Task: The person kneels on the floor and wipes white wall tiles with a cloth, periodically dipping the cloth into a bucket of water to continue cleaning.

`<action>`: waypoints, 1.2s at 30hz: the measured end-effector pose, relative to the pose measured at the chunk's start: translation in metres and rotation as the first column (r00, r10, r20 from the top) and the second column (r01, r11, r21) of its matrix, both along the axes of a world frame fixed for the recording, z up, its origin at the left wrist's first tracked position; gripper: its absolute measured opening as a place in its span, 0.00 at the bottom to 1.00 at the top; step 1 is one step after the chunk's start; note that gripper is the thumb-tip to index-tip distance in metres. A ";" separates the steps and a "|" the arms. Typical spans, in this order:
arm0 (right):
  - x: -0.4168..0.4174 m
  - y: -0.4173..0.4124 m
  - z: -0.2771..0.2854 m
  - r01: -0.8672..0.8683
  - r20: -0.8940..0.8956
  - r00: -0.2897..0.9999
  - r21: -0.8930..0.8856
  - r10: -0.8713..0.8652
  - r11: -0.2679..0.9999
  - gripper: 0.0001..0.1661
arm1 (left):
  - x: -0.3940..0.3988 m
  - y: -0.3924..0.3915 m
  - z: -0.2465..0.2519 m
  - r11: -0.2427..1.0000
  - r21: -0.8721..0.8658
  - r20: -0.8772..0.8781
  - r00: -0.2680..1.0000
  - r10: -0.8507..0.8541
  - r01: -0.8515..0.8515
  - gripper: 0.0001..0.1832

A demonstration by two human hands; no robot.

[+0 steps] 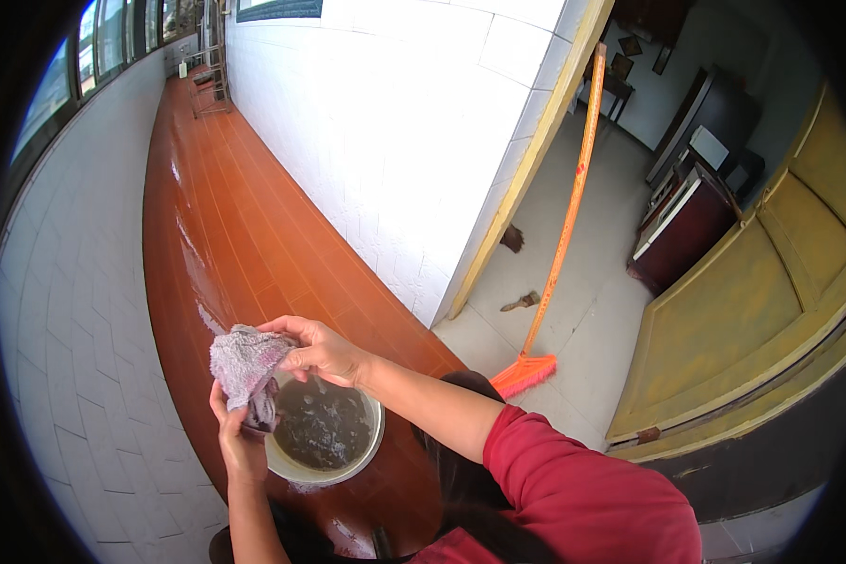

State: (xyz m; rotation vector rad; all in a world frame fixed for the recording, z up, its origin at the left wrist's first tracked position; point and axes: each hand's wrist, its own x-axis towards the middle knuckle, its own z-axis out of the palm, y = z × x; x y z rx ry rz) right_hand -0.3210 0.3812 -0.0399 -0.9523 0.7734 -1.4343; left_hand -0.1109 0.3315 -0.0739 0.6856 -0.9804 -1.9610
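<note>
A greyish-pink terry cloth point(250, 359) is bunched between my two hands above the left rim of a bucket. From below, my left hand point(238, 430) grips its lower end, while my right hand point(321, 352) pinches its upper right side. The white bucket point(374, 451) stands on the floor, holding murky grey water point(324, 423) with patches of foam on its surface. My right forearm reaches over the bucket's right side.
Reddish-brown floor tiles point(268, 233) bear wet streaks along the left. An orange broom point(529, 370) stands upright in the doorway, near a paintbrush point(520, 302) on pale tiles. A yellow door point(733, 303) stands at right; a metal rack point(208, 84) is at the corridor's far end.
</note>
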 end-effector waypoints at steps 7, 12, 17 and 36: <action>-0.003 0.008 -0.001 0.055 -0.180 0.983 0.195 -0.019 0.979 0.17 | 0.009 -0.014 -0.009 0.990 0.141 -0.091 0.996 0.003 0.010 0.24; 0.011 -0.003 -0.024 0.058 -0.068 0.997 0.235 -0.043 0.970 0.23 | 0.017 -0.024 0.001 0.991 0.063 -0.195 0.975 -0.106 0.120 0.24; 0.033 0.013 -0.026 0.103 -0.308 0.951 0.264 -0.018 0.959 0.68 | 0.007 0.001 0.012 0.984 0.119 -0.278 0.956 -0.092 0.130 0.24; -0.096 0.100 0.227 0.471 -0.700 -0.108 -0.661 -0.706 0.584 0.21 | -0.015 0.008 -0.018 0.854 -0.094 -0.062 0.853 -0.517 0.511 0.31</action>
